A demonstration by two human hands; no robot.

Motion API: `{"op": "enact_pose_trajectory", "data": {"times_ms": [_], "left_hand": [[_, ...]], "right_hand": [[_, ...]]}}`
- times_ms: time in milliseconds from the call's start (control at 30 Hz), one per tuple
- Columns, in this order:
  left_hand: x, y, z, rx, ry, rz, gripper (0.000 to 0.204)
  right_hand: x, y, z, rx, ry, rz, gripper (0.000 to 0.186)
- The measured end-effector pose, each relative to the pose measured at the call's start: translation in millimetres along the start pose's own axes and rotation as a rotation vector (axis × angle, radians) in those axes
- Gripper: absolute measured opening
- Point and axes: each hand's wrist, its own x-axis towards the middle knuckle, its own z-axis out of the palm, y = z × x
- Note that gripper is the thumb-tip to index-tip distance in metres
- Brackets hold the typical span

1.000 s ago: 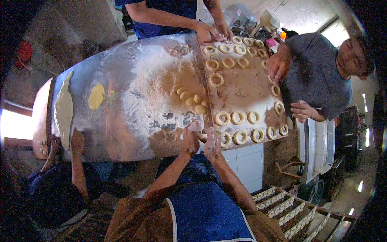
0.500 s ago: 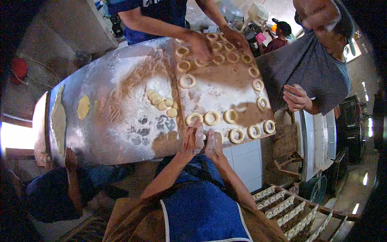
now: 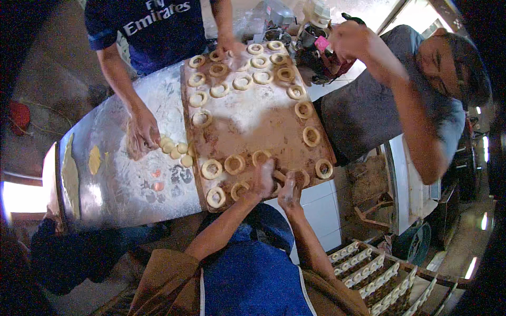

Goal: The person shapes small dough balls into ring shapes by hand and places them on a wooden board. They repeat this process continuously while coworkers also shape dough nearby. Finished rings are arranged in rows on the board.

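Observation:
My left hand and my right hand are close together over the near edge of a floured brown board. Their fingers are closed at a pale dough ring between them, which they partly cover; the left fingers are somewhat blurred. Around them lie several rings, among them a dough ring at the near left corner and another ring at the right corner. More rings line the far part and right side. Left of the board, small dough discs sit in a cluster on the floured table.
Opposite, a person in a dark blue shirt has one hand beside the discs and another over the far rings. At right, a person in grey lifts a forearm. A rack of dough rings stands low right. Flattened dough lies far left.
The board now appears farther left in view, and my hands are over its near edge farther right along it. The blue-shirted person's one hand has moved from the rings to the discs.

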Motion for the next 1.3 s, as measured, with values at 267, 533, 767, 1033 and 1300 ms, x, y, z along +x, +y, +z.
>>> {"op": "enact_pose_trajectory", "data": {"times_ms": [267, 533, 767, 1033, 1300], "left_hand": [[86.1, -48.0, 64.5, 0.195, -0.044, 0.085, 0.042], [113.4, -67.3, 59.4, 0.113, 0.058, 0.355, 0.024], [68.1, -71.2, 13.3, 0.371, 0.406, 0.546, 0.031], [-45.7, -226.8, -137.3, 0.632, 0.607, -0.197, 0.046], [-52.3, -134.8, -184.5, 0.294, 0.348, -0.354, 0.051]], "right_hand": [[68.4, -110.8, -47.0, -0.327, -0.184, -0.148, 0.046], [52.5, -73.0, -52.8, -0.78, -0.161, -0.435, 0.063], [34.3, -110.3, -20.0, -0.893, -0.2, -0.419, 0.048], [-58.5, -124.8, 32.1, -0.593, -0.355, -0.432, 0.036], [-86.0, -153.5, 131.7, -0.582, -0.524, -0.567, 0.034]]}}
